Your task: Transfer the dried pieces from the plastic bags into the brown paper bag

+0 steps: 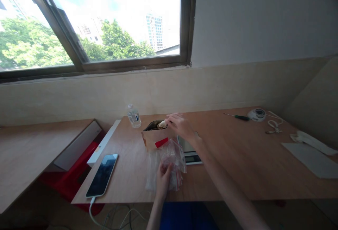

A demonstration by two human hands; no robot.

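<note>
A kraft-paper pouch (150, 141) with a red patch stands with its mouth open, and pale and brownish contents show inside. Over its right rim is my right hand (181, 126), its fingers closed at a whitish piece (162, 125) in the mouth; what kind of piece it is I cannot tell. My left hand (165, 174) pinches a clear zip-lock bag (173, 152) in front of the pouch. More clear bags with red zip lines lie beneath it on the table. A flat scale (192, 159) with a small display sits partly hidden behind my right forearm.
A water bottle (134, 117) stands behind the pouch. A phone (102, 175) on a charging cable lies at the left. Toward the right are a green-handled screwdriver (241, 117), a white dome camera (257, 115) with a cable, and a grey sheet (311, 159).
</note>
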